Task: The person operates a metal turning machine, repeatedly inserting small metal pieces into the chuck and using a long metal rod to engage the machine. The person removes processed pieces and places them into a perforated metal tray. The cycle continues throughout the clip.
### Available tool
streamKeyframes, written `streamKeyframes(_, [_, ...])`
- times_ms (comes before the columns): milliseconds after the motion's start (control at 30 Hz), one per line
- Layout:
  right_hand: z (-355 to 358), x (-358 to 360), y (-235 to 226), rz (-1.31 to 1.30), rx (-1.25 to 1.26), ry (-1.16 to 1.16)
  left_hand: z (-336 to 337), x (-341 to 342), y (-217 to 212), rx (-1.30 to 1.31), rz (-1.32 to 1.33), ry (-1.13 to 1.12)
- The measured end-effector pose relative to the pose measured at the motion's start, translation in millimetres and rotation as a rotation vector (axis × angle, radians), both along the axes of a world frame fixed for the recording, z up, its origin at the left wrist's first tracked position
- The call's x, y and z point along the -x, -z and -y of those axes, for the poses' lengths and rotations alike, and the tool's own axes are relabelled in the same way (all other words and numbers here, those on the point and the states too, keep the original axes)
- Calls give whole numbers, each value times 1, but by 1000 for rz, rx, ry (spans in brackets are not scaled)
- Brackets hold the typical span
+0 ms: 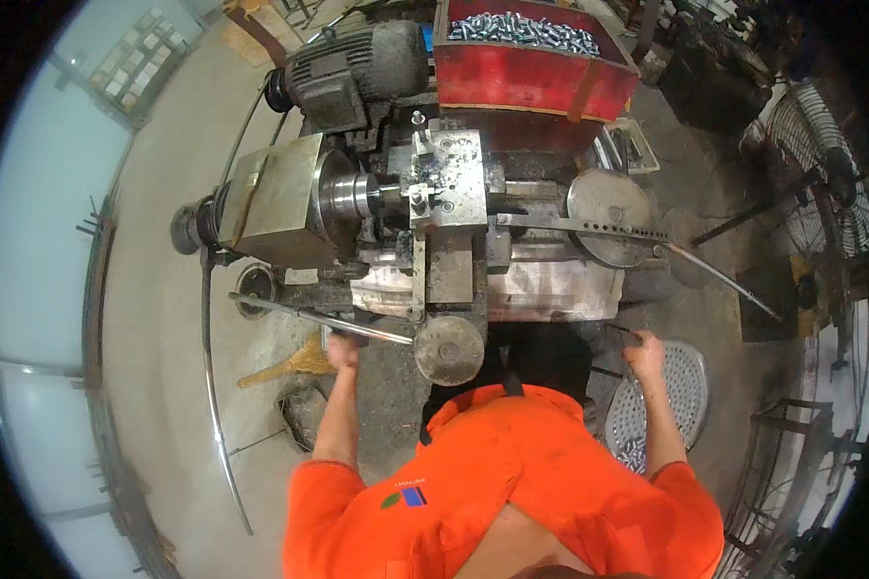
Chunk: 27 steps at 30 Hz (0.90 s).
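Beneath the long steel lever (309, 317), at the front of a small lathe (454, 183), is my left hand (343, 350). Its fingers look curled by a dark edge, and what they hold is hidden. On the other side of my body, my right hand (645, 355) is closed around a thin dark piece (622, 330) below the machine bed; its kind is not clear. The lathe's chuck (348, 196) faces the tool block (459, 179). Beside my right forearm sits a perforated metal pan (681, 381) with small shiny metal parts (631, 455) at its near end.
A red bin (521, 82) of small metal pieces stands behind the lathe, beside a motor (357, 77). A round-ended lever (724, 280) juts out right. The fan (821, 164) stands far right. A broom (294, 364) and a dark container (304, 417) lie left.
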State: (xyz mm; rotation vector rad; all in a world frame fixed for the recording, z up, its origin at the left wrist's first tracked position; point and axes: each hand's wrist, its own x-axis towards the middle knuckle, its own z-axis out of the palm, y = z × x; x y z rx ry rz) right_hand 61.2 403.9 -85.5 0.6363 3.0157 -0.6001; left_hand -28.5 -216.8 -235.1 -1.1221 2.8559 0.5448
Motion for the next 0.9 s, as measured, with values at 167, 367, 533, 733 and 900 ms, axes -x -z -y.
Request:
streamKeyframes(167, [-6, 26, -18, -176, 42, -73, 45, 5, -28, 256, 265, 643])
streamKeyframes(367, [53, 136, -137, -498, 50, -442, 40, -12, -52, 144, 264, 480])
streamKeyframes(533, [202, 220, -191, -579, 241, -904, 83, -34, -84, -18, 369, 497])
streamKeyframes(733, [348, 269, -184, -227, -113, -1079, 142, -85, -276, 184, -398, 73])
streamKeyframes(900, [368, 268, -182, -282, -120, -1138, 198, -174, -244, 340, -138, -223])
